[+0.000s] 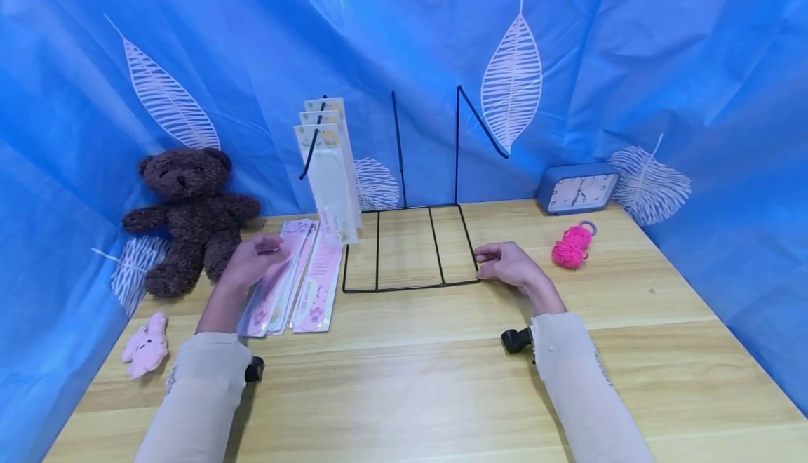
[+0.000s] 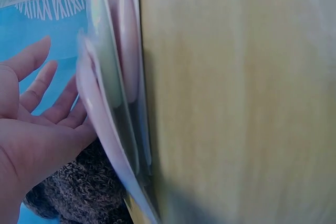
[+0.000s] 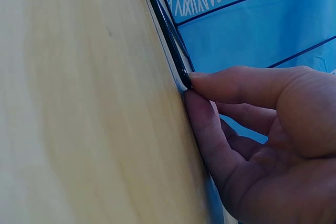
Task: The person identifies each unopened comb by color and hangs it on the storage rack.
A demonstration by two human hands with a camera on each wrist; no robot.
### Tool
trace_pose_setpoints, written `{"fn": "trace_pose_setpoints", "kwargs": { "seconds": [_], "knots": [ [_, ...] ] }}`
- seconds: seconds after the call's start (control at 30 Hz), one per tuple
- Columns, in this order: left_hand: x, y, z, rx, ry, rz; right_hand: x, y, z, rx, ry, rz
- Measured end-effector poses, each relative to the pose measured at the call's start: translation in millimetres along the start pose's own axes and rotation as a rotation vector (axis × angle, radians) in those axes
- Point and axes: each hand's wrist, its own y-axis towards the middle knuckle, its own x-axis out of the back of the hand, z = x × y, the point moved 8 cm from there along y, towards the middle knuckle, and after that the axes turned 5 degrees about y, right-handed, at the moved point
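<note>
A pink bunny point(image 1: 146, 352) lies near the table's point(image 1: 404, 379) left edge, a brown bear point(image 1: 189, 214) behind it; the left hand point(image 1: 251, 259) rests with loose, straight fingers on flat comb packs point(image 1: 297, 280), its palm side hidden from above; 3 more packs point(image 1: 328, 168) stand in the black wire rack point(image 1: 410, 249); the right hand point(image 1: 510, 265) pinches the rack's front right corner, thumb and finger meeting on the wire; beyond lie pink yarn point(image 1: 571, 247) and a blue clock point(image 1: 577, 189).
</note>
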Motion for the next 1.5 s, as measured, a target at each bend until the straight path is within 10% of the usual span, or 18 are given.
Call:
{"fn": "trace_pose_setpoints", "kwargs": {
  "seconds": [0.7, 1.5],
  "knots": [
    [-5.8, 1.9, 2.7, 0.079, 0.327, 0.088, -0.5, -1.5, 1.6, 0.002, -0.008, 0.005],
    [16.2, -4.7, -9.5, 0.023, 0.055, -0.064, 0.0, -0.3, 0.4, 0.008, -0.011, 0.001]
  ]
}}
